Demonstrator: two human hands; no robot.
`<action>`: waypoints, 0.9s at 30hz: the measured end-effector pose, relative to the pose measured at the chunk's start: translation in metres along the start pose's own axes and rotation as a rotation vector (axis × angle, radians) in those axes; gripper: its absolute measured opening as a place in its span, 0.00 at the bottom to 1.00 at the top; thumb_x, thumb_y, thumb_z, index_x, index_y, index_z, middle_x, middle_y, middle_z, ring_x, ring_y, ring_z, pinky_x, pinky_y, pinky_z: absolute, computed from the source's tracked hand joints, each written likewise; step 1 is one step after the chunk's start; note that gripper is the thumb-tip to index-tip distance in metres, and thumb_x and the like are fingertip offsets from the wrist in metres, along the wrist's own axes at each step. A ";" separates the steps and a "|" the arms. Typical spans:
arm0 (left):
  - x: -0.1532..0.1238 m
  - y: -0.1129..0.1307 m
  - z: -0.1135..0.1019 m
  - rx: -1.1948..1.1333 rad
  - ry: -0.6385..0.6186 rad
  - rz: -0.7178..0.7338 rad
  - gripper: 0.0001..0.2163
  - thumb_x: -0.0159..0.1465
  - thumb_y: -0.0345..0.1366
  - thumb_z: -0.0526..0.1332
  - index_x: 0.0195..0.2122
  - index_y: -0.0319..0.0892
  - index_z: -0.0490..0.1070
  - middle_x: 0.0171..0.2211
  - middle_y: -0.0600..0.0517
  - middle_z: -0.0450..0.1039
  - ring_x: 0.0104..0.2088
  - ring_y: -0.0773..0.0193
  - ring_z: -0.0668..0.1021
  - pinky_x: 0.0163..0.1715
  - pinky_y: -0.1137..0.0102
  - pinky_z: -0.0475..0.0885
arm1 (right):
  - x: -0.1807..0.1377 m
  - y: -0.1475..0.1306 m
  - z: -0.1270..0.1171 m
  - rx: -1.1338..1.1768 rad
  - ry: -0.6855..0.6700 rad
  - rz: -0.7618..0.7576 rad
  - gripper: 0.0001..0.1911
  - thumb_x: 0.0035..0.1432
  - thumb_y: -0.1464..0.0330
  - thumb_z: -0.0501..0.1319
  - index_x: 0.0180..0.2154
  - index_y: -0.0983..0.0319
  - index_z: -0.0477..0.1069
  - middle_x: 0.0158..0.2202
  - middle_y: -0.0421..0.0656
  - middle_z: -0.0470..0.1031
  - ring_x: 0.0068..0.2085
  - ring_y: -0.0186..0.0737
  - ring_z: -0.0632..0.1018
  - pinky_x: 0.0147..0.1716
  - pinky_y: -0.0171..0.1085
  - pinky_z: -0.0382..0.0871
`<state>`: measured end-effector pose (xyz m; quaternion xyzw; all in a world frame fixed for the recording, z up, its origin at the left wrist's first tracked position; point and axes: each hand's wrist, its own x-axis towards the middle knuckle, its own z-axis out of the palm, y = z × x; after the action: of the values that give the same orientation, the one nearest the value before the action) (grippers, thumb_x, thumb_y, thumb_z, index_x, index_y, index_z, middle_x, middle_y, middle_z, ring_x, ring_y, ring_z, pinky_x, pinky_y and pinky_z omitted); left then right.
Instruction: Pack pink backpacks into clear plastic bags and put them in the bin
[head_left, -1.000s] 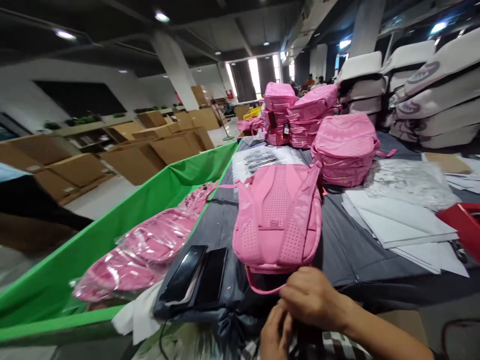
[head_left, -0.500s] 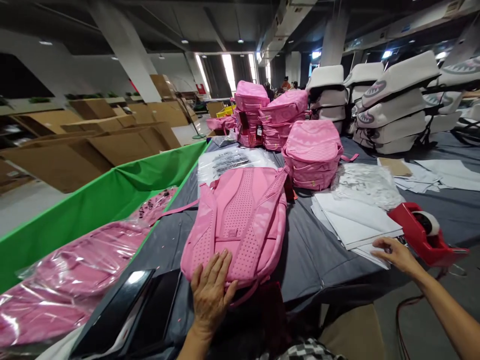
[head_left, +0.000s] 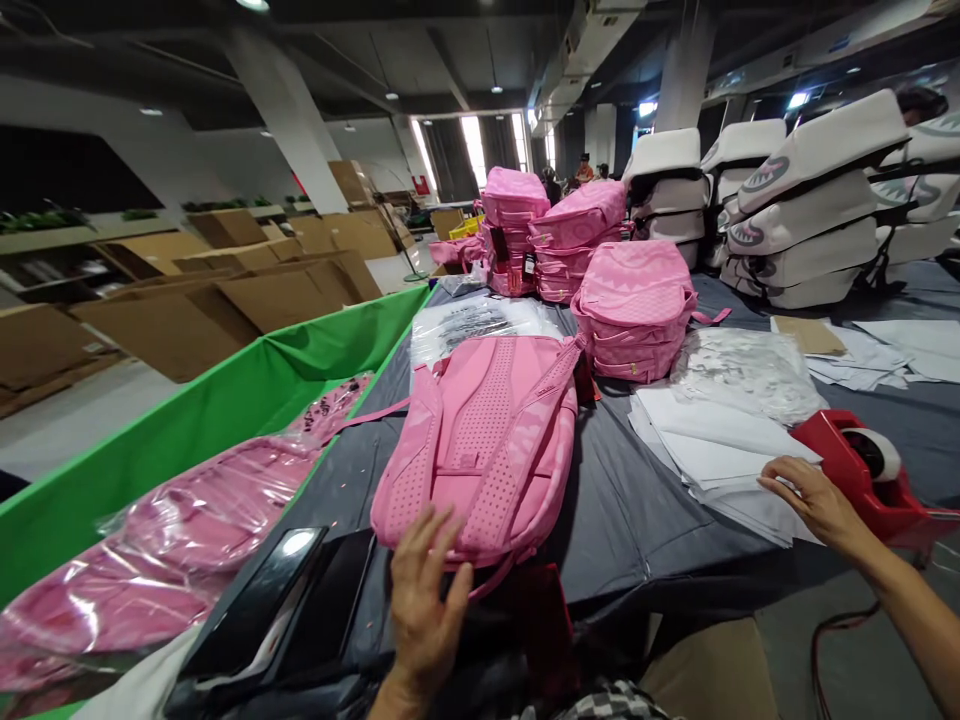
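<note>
Backpack: pink backpack (head_left: 487, 440) lies face down on the grey table cover (head_left: 637, 510), strap side up, centre of the table. It is the landmark for everything below.
Left hand: left hand (head_left: 427, 610) at the backpack's near edge, fingers spread wide & flat, tips on or just over the bottom hem; can't tell if they press down. Holds nothing.
Right hand: right hand (head_left: 814, 495) well right of the backpack, fingers loosely spread, tips resting on the white paper stack (head_left: 720, 450). Nothing gripped.
Handling (judgement): looks soft, light, prob. empty, so it should flop and fold if lifted by one corner. Shiny fabric may slide on the cover. Best holds: the padded shoulder straps or the pink loop at the near edge.
Near left of backpack: two black phones (head_left: 277, 610) lying flat.
Left of backpack: green bin (head_left: 187, 420) holding bagged pink backpacks (head_left: 187, 540) in clear plastic.
Right of backpack: red tape dispenser (head_left: 870, 475), just past the paper.
Behind backpack: clear plastic bags (head_left: 480, 320), more pink backpacks stacked (head_left: 637, 310), then white cushions (head_left: 810, 200) piled far right.
</note>
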<state>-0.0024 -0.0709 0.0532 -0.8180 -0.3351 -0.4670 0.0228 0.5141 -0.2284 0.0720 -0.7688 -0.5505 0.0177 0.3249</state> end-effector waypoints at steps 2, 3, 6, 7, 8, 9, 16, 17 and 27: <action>-0.002 0.037 0.010 -0.209 -0.028 0.037 0.24 0.68 0.32 0.60 0.65 0.54 0.65 0.57 0.48 0.74 0.62 0.55 0.71 0.63 0.57 0.64 | -0.012 -0.038 0.000 0.010 -0.016 -0.033 0.37 0.54 0.31 0.48 0.27 0.56 0.70 0.27 0.46 0.77 0.30 0.45 0.77 0.34 0.43 0.71; -0.002 0.058 0.019 -0.369 -0.098 0.036 0.25 0.67 0.34 0.62 0.65 0.55 0.65 0.58 0.48 0.74 0.61 0.54 0.72 0.63 0.57 0.65 | -0.020 -0.060 0.002 0.032 -0.052 -0.039 0.35 0.57 0.33 0.47 0.27 0.56 0.69 0.24 0.43 0.75 0.27 0.42 0.75 0.31 0.40 0.70; 0.000 0.118 0.050 -0.860 -0.376 -0.250 0.42 0.55 0.50 0.74 0.69 0.49 0.60 0.66 0.40 0.65 0.67 0.43 0.66 0.66 0.49 0.60 | -0.046 -0.128 0.014 0.151 -0.177 -0.047 0.29 0.64 0.40 0.48 0.29 0.56 0.67 0.21 0.37 0.69 0.22 0.36 0.70 0.23 0.35 0.65; 0.001 0.134 0.060 -0.992 -0.468 -0.407 0.48 0.51 0.52 0.76 0.70 0.47 0.58 0.64 0.39 0.67 0.67 0.43 0.66 0.66 0.50 0.59 | -0.053 -0.147 0.018 0.193 -0.200 -0.043 0.27 0.65 0.42 0.48 0.29 0.56 0.66 0.21 0.36 0.68 0.21 0.35 0.69 0.23 0.34 0.64; 0.002 0.146 0.069 -1.109 -0.527 -0.542 0.49 0.47 0.54 0.77 0.68 0.44 0.61 0.58 0.39 0.73 0.64 0.43 0.69 0.65 0.51 0.61 | -0.059 -0.161 0.022 0.225 -0.210 -0.030 0.26 0.66 0.44 0.49 0.29 0.56 0.65 0.21 0.36 0.67 0.21 0.35 0.69 0.22 0.33 0.64; 0.002 0.154 0.076 -1.194 -0.575 -0.668 0.46 0.46 0.56 0.76 0.63 0.41 0.68 0.51 0.40 0.78 0.59 0.44 0.73 0.63 0.54 0.64 | -0.064 -0.171 0.026 0.250 -0.216 -0.007 0.25 0.66 0.45 0.49 0.28 0.57 0.65 0.21 0.35 0.65 0.21 0.34 0.68 0.22 0.32 0.63; -0.016 0.137 0.066 -1.269 -0.538 -1.012 0.24 0.52 0.60 0.70 0.28 0.39 0.79 0.26 0.50 0.75 0.29 0.63 0.74 0.37 0.67 0.71 | -0.074 -0.184 0.060 0.434 -0.501 0.064 0.24 0.54 0.45 0.63 0.32 0.60 0.72 0.24 0.37 0.70 0.26 0.36 0.71 0.24 0.31 0.66; -0.021 0.131 0.059 -1.217 -0.517 -0.997 0.23 0.54 0.58 0.69 0.29 0.39 0.79 0.26 0.50 0.75 0.29 0.62 0.74 0.37 0.67 0.71 | -0.074 -0.187 0.067 0.439 -0.539 0.042 0.24 0.56 0.45 0.62 0.29 0.60 0.73 0.24 0.39 0.71 0.26 0.36 0.71 0.25 0.31 0.66; -0.064 0.090 0.034 -0.432 -0.012 -0.868 0.17 0.64 0.46 0.64 0.52 0.46 0.77 0.50 0.42 0.77 0.55 0.45 0.74 0.60 0.49 0.65 | -0.057 -0.169 0.107 0.364 -0.563 -0.155 0.27 0.55 0.42 0.61 0.36 0.57 0.83 0.35 0.46 0.84 0.34 0.47 0.83 0.34 0.34 0.77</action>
<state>0.0531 -0.1626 0.0089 -0.5914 -0.5408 -0.4877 -0.3463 0.3094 -0.1951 0.0562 -0.6192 -0.6630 0.3023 0.2925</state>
